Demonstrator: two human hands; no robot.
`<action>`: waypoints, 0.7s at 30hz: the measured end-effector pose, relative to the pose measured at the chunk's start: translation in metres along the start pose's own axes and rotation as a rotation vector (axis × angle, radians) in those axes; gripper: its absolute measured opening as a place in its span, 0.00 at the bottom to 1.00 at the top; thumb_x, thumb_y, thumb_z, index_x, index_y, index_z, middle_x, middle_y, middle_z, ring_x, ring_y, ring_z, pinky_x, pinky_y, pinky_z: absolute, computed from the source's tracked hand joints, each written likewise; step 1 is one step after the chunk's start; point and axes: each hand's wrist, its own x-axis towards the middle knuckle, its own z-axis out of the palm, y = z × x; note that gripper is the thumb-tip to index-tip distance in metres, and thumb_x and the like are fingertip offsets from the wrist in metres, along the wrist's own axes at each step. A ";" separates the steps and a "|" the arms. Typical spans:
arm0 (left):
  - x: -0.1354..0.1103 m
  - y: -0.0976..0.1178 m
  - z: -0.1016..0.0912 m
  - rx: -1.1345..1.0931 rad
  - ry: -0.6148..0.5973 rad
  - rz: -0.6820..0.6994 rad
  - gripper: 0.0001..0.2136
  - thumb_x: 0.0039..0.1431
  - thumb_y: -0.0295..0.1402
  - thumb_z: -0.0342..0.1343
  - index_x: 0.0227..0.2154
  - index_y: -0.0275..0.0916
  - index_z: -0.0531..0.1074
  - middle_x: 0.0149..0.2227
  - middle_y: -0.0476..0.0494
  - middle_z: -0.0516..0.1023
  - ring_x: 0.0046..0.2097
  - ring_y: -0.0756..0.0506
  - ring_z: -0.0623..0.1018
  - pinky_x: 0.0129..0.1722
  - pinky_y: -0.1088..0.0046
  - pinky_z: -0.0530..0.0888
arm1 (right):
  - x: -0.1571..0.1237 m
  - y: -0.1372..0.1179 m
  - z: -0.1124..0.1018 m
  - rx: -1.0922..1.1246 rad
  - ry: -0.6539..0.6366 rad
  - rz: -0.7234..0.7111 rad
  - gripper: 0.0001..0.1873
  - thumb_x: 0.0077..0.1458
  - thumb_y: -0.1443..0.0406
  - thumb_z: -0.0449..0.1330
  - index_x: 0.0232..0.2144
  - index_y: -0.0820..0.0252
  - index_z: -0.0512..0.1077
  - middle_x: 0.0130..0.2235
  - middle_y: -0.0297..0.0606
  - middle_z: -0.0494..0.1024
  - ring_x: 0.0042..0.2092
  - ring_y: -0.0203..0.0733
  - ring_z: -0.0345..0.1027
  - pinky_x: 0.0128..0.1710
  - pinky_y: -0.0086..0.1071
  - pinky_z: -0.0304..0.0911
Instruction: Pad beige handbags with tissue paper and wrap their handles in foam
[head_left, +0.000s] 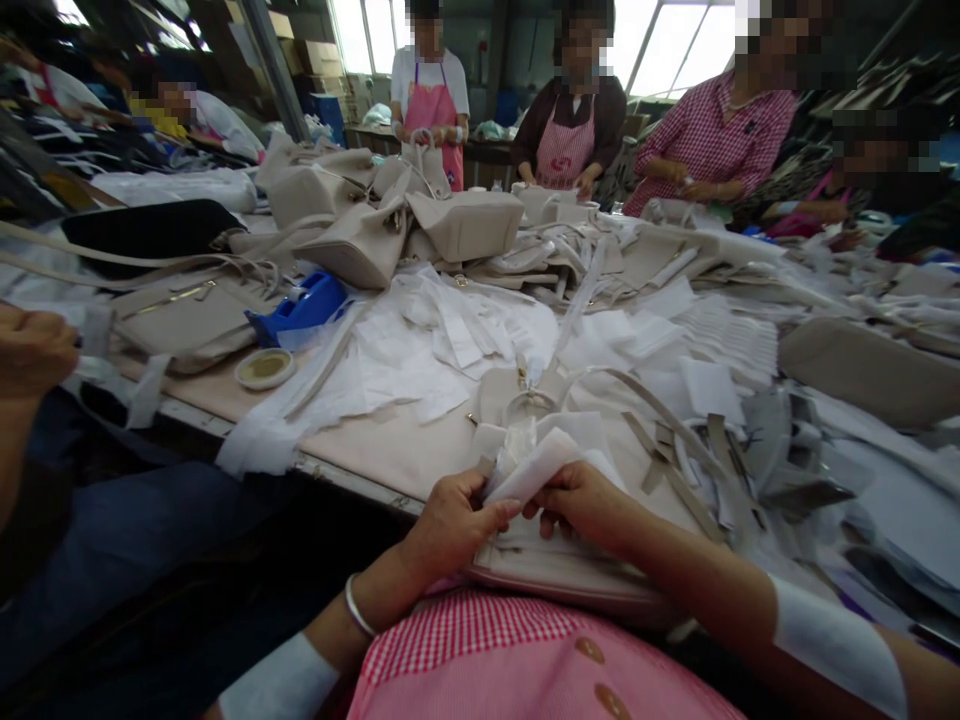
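Note:
A strip of white wrapping sheet [541, 462] runs between my two hands at the table's near edge. My left hand [459, 518] pinches its left end between thumb and fingers. On the other side, my right hand [577, 500] has its fingers curled against the sheet's lower right edge. Under and behind the hands lies a beige bag [570, 572], its near edge against my apron. The bag's strap [637, 382] curves off to the right, and a metal ring with white wrapping shows just beyond the sheet. What the sheet covers is hidden.
A blue tape dispenser [304, 308] and a tape roll [265, 369] sit on the left. White sheets [450, 340] spread mid-table, with beige bags [360, 235] piled behind. Loose straps [667, 465] lie right. Several co-workers stand across; a neighbour's hand [34, 350] is at far left.

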 end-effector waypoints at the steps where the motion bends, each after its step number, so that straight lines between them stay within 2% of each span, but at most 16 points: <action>1: 0.000 0.000 0.000 0.008 0.002 -0.011 0.17 0.54 0.45 0.62 0.35 0.35 0.76 0.29 0.45 0.80 0.30 0.47 0.77 0.29 0.75 0.71 | 0.001 0.000 0.001 0.013 -0.012 -0.013 0.09 0.47 0.64 0.57 0.27 0.64 0.75 0.30 0.38 0.78 0.22 0.31 0.67 0.18 0.24 0.54; 4: 0.001 0.000 -0.001 0.014 -0.003 -0.033 0.18 0.54 0.47 0.61 0.35 0.35 0.76 0.29 0.45 0.80 0.30 0.46 0.78 0.28 0.74 0.71 | 0.005 0.000 0.002 0.035 -0.052 -0.029 0.10 0.48 0.62 0.57 0.27 0.64 0.75 0.29 0.37 0.77 0.22 0.32 0.66 0.19 0.25 0.54; 7: 0.003 0.001 -0.001 0.035 0.008 -0.028 0.18 0.55 0.48 0.60 0.34 0.35 0.76 0.28 0.45 0.79 0.29 0.47 0.77 0.27 0.75 0.70 | 0.001 -0.001 -0.001 -0.003 -0.106 -0.044 0.13 0.52 0.60 0.57 0.31 0.64 0.76 0.31 0.39 0.78 0.25 0.33 0.68 0.22 0.26 0.56; 9: 0.003 0.002 -0.001 0.035 0.027 -0.024 0.18 0.55 0.48 0.60 0.34 0.34 0.75 0.27 0.45 0.79 0.29 0.47 0.76 0.26 0.75 0.69 | -0.011 -0.005 -0.004 -0.133 -0.094 -0.074 0.13 0.54 0.62 0.56 0.37 0.63 0.76 0.32 0.39 0.79 0.28 0.36 0.70 0.26 0.28 0.60; 11: 0.003 0.002 -0.001 0.009 0.030 -0.032 0.19 0.55 0.48 0.59 0.34 0.34 0.75 0.27 0.46 0.78 0.29 0.48 0.75 0.26 0.75 0.68 | -0.029 -0.012 -0.008 -0.317 -0.034 -0.160 0.15 0.54 0.65 0.58 0.44 0.62 0.74 0.37 0.39 0.80 0.35 0.40 0.72 0.34 0.31 0.64; 13: 0.003 0.002 -0.001 -0.021 0.020 -0.046 0.19 0.55 0.48 0.59 0.32 0.34 0.74 0.27 0.47 0.77 0.28 0.49 0.73 0.25 0.76 0.67 | -0.047 -0.018 -0.012 -0.486 -0.026 -0.286 0.24 0.51 0.66 0.62 0.52 0.58 0.70 0.45 0.40 0.79 0.42 0.43 0.72 0.43 0.34 0.65; 15: 0.002 0.002 -0.001 -0.034 0.008 -0.047 0.18 0.55 0.48 0.59 0.31 0.34 0.74 0.26 0.48 0.76 0.27 0.49 0.72 0.25 0.76 0.67 | -0.060 -0.022 -0.016 -0.624 -0.076 -0.401 0.33 0.48 0.65 0.66 0.57 0.57 0.66 0.50 0.42 0.76 0.45 0.44 0.70 0.46 0.35 0.65; 16: 0.002 0.002 0.000 -0.032 0.005 -0.043 0.18 0.55 0.48 0.59 0.31 0.34 0.74 0.26 0.48 0.76 0.27 0.49 0.72 0.25 0.76 0.67 | -0.062 -0.023 -0.016 -0.695 -0.100 -0.455 0.33 0.48 0.66 0.66 0.57 0.58 0.66 0.49 0.42 0.76 0.45 0.44 0.70 0.46 0.35 0.65; 17: 0.003 0.002 0.000 -0.024 0.004 -0.036 0.18 0.56 0.48 0.58 0.32 0.34 0.74 0.26 0.48 0.76 0.27 0.49 0.72 0.25 0.76 0.67 | -0.061 -0.025 -0.016 -0.775 -0.109 -0.516 0.28 0.50 0.68 0.65 0.55 0.60 0.68 0.47 0.43 0.76 0.44 0.44 0.70 0.45 0.35 0.65; 19: 0.003 0.002 0.001 0.012 0.011 -0.018 0.17 0.56 0.47 0.58 0.31 0.34 0.73 0.26 0.48 0.76 0.28 0.49 0.72 0.25 0.76 0.67 | -0.051 -0.031 -0.014 -0.968 -0.091 -0.650 0.16 0.54 0.73 0.59 0.47 0.63 0.74 0.42 0.44 0.78 0.42 0.44 0.70 0.44 0.36 0.64; 21: 0.003 0.003 0.002 0.063 0.024 0.010 0.16 0.57 0.46 0.58 0.29 0.35 0.73 0.25 0.48 0.76 0.28 0.49 0.72 0.26 0.76 0.66 | -0.035 -0.041 -0.010 -1.154 -0.087 -0.782 0.11 0.56 0.74 0.56 0.39 0.63 0.76 0.38 0.44 0.78 0.41 0.45 0.70 0.43 0.39 0.63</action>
